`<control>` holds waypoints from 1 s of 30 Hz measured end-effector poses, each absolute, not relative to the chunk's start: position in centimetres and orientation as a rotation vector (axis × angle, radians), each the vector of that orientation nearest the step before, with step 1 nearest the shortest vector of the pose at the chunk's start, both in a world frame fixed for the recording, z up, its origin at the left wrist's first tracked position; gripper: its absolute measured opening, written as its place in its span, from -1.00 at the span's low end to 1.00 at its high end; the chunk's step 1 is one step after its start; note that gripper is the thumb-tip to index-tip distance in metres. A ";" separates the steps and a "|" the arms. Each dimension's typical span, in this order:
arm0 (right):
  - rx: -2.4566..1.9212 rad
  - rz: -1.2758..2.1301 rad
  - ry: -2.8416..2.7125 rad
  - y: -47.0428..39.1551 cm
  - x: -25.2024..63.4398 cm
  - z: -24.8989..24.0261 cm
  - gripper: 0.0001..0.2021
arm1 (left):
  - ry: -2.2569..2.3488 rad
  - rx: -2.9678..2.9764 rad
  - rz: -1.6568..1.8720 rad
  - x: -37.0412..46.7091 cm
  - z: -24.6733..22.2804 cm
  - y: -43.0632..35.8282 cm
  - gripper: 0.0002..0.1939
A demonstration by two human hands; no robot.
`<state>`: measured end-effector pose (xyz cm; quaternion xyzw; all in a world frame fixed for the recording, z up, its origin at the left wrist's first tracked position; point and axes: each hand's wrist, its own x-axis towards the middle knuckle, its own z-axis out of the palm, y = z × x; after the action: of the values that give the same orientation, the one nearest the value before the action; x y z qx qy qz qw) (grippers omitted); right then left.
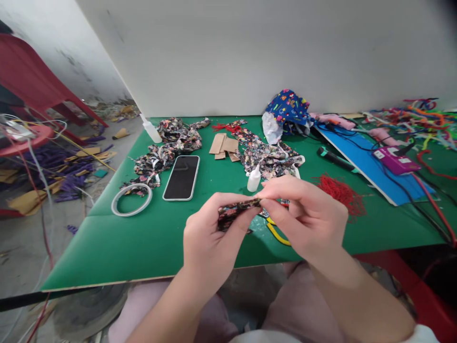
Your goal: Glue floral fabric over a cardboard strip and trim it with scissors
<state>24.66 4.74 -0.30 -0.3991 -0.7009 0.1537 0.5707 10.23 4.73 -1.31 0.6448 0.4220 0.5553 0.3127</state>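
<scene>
Above the near edge of the green surface: left hand closed round folded floral fabric; right hand pinching its end, thumb to forefinger. Yellow handle behind, partly hidden. Then white squeeze bottle, phone to left. Farther, cardboard pieces; blue patterned cloth by the panel.

To the right of the phone, the left hand covers part of the folded floral cloth, and the right hand hides much of a yellow-handled tool, perhaps scissors. Far left of the phone, the view's edge cuts off a red chair; far right of it, bright strands are cropped.
</scene>
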 end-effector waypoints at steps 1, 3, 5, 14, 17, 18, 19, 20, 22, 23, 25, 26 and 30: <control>-0.929 0.341 -1.655 4.8 24.6 -0.4 -0.85 | 1.103 1.708 1.470 10.2 -1.4 4.7 -0.87; -0.934 0.344 -1.661 4.9 24.6 -0.5 -0.87 | 1.122 1.720 1.484 10.2 -1.6 4.8 -0.85; -0.983 0.402 -1.647 5.0 24.7 -0.6 -0.91 | 1.145 1.725 1.518 10.2 -1.7 4.8 -0.80; -1.141 0.707 -1.658 5.4 24.8 0.0 -0.91 | 1.203 1.472 1.698 10.5 -1.9 5.1 -0.85; -1.193 0.771 -1.706 5.3 24.6 0.1 -0.90 | 1.152 1.396 1.740 10.7 -2.1 5.2 -0.86; -1.211 0.803 -1.753 5.3 24.6 0.1 -0.93 | 1.121 1.377 1.746 10.8 -2.2 5.3 -0.87; -1.223 0.825 -1.813 5.3 24.6 0.1 -0.92 | 1.093 1.360 1.749 10.8 -2.2 5.3 -0.87; -1.227 0.834 -1.875 5.3 24.6 0.1 -0.87 | 1.073 1.351 1.746 10.8 -2.3 5.3 -0.88; -1.222 0.812 -1.968 5.4 24.7 0.0 -0.77 | 1.066 1.350 1.712 10.6 -2.2 5.4 -0.90; -1.216 0.788 -1.993 5.4 24.7 0.0 -0.75 | 1.070 1.357 1.687 10.5 -2.2 5.4 -0.90; -1.210 0.738 -2.030 5.4 24.8 0.0 -0.73 | 1.068 1.381 1.648 10.2 -2.1 5.6 -0.91; -1.202 0.703 -2.049 5.4 24.8 0.0 -0.73 | 1.068 1.394 1.641 10.1 -2.1 5.7 -0.92; -1.167 0.549 -2.135 5.2 24.9 -0.1 -0.72 | 1.134 1.440 1.686 10.0 -2.4 6.0 -0.98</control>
<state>24.87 5.19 -0.13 -0.4436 -0.8115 0.2086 0.3181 10.02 6.03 -2.39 0.5480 0.4314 0.6414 0.3197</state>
